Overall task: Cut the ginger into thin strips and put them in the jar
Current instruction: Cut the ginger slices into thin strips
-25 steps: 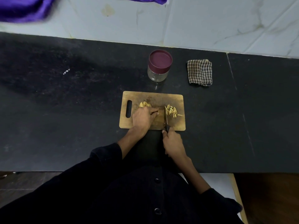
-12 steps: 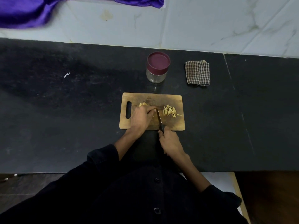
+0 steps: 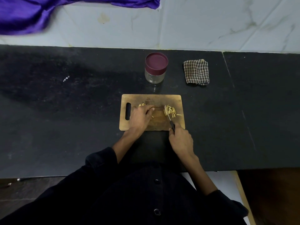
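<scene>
Ginger strips [image 3: 170,110] — pale, thin, heaped

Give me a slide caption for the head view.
Right hand knifes ginger strips aside; left hand holds uncut ginger.

Jar [image 3: 156,69] is standing just behind the cutting board [image 3: 151,99], lid on, blocking its mouth; checked cloth [image 3: 196,72] is lying to the jar's right, apart from it; bare black counter [image 3: 65,111] is lying open left and right of the board; purple fabric [image 3: 24,15] is hanging on the wall, well clear.
</scene>
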The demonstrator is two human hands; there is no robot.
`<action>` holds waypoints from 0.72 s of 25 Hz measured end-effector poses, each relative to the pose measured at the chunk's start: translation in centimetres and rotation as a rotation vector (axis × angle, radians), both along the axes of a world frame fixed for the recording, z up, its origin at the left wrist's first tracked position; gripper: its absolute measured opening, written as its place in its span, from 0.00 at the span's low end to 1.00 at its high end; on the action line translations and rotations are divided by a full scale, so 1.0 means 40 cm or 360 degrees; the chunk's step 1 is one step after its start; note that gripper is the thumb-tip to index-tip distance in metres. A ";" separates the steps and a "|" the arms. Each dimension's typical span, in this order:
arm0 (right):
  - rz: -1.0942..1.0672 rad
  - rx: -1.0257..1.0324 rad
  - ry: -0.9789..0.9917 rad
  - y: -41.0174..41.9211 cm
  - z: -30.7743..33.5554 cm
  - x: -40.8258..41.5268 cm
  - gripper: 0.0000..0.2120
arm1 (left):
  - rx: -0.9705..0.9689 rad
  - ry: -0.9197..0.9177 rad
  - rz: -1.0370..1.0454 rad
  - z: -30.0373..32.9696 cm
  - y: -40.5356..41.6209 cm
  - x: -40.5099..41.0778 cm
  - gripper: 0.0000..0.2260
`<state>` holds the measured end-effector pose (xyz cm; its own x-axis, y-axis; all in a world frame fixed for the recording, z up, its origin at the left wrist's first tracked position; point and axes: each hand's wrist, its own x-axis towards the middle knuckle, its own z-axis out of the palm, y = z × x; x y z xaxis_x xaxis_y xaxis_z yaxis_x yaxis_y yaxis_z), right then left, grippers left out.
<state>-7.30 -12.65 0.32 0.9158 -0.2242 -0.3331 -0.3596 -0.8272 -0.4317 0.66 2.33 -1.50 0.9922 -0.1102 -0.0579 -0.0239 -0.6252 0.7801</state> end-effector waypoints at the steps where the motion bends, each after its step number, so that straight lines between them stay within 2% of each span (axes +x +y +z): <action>1: -0.0005 -0.0001 -0.0022 -0.002 0.001 0.000 0.15 | -0.0004 -0.0006 -0.0004 0.001 0.001 0.000 0.10; 8: -0.0029 0.0061 -0.0038 -0.008 -0.002 -0.007 0.15 | -0.0070 0.0000 0.0142 -0.006 0.020 0.002 0.10; 13: 0.0016 0.0225 -0.0029 -0.002 -0.014 0.001 0.12 | -0.0163 -0.0117 0.0327 0.007 0.084 0.002 0.10; 18: 0.0006 0.0420 -0.0076 0.013 -0.023 0.030 0.12 | -0.0097 -0.0126 0.0386 -0.004 0.127 -0.002 0.10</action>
<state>-6.11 -12.11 -0.60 0.9326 -0.1319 -0.3359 -0.3307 -0.6850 -0.6492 0.58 7.42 -1.65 0.9913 0.1303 0.0205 0.0583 -0.5723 0.8180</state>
